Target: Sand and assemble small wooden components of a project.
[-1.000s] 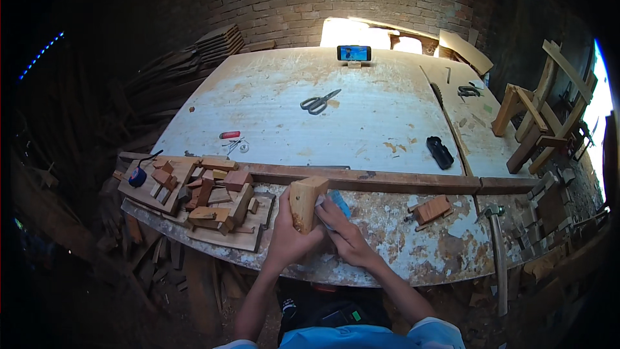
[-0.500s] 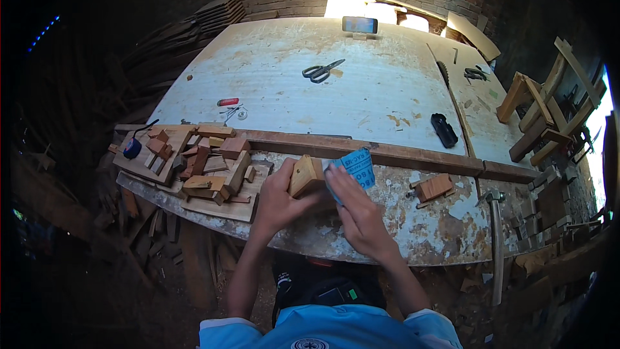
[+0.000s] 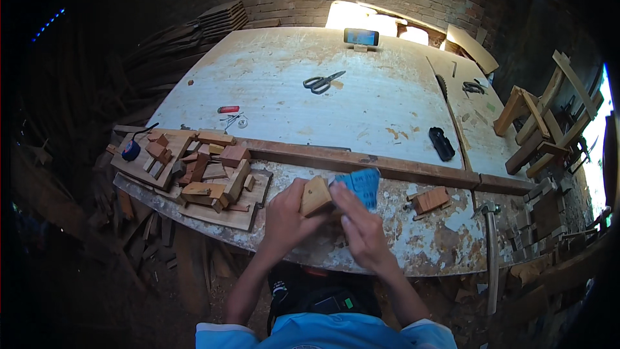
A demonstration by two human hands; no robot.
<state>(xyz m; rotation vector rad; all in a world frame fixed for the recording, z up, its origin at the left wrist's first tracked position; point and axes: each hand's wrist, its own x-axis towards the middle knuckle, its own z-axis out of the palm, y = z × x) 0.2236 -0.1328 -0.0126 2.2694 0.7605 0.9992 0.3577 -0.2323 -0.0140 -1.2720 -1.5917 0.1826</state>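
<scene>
A small light-brown wooden block (image 3: 315,195) is gripped in my left hand (image 3: 284,218), its end face with a small dark hole turned up. My right hand (image 3: 363,231) holds a sheet of blue-backed sandpaper (image 3: 363,186) against the block's right side. The fingers of that hand press on the sheet, and its far part sticks out beyond them. Both hands are above the near, paint-stained strip of the workbench (image 3: 413,239). The face of the block under the sandpaper is hidden.
Wood offcuts (image 3: 213,174) and a blue tape measure (image 3: 131,150) lie at the left. A wooden rail (image 3: 387,165) crosses the bench. Beyond it are scissors (image 3: 323,83), a phone (image 3: 361,37) and a black case (image 3: 442,144). A reddish block (image 3: 431,200) and a hammer (image 3: 492,252) are at right.
Both hands have shifted slightly right with the block. The sandpaper has slid and tilted along the block's side. My view has moved a little, so the bench appears lower.
</scene>
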